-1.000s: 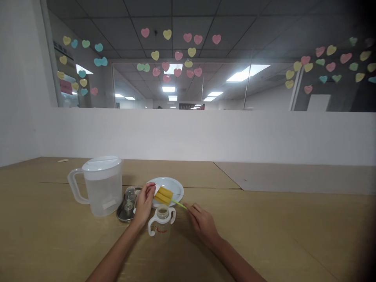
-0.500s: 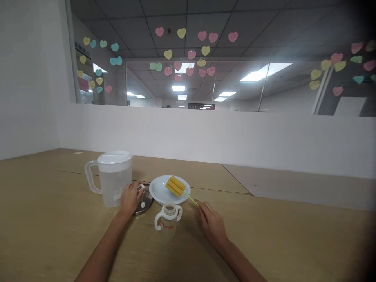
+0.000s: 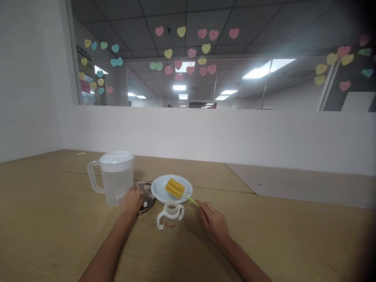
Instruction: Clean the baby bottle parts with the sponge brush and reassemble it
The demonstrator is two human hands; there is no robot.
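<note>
My right hand (image 3: 215,222) is closed around the thin green handle of a sponge brush (image 3: 175,188). The brush's yellow sponge head rests on a white plate (image 3: 157,192). At a round metal dish (image 3: 146,207), my left hand (image 3: 132,200) has its fingers curled at a small clear bottle part (image 3: 140,184), perhaps a cap; the grip is partly hidden. Other small bottle pieces lie in the dish, too small to make out. A clear baby bottle (image 3: 170,221) with two white handles and red print stands upright and uncapped in front of the plate, between my hands.
A translucent lidded pitcher (image 3: 117,182) stands just left of the dish, its handle pointing left. A flat pale piece (image 3: 81,153) lies at the back left of the wooden table (image 3: 279,239). Behind the table runs a white wall (image 3: 205,135) below a window.
My left hand has shifted slightly within the dish, from a white round piece to the clear part. My right hand and the brush look nearly still; the view has shifted a little.
</note>
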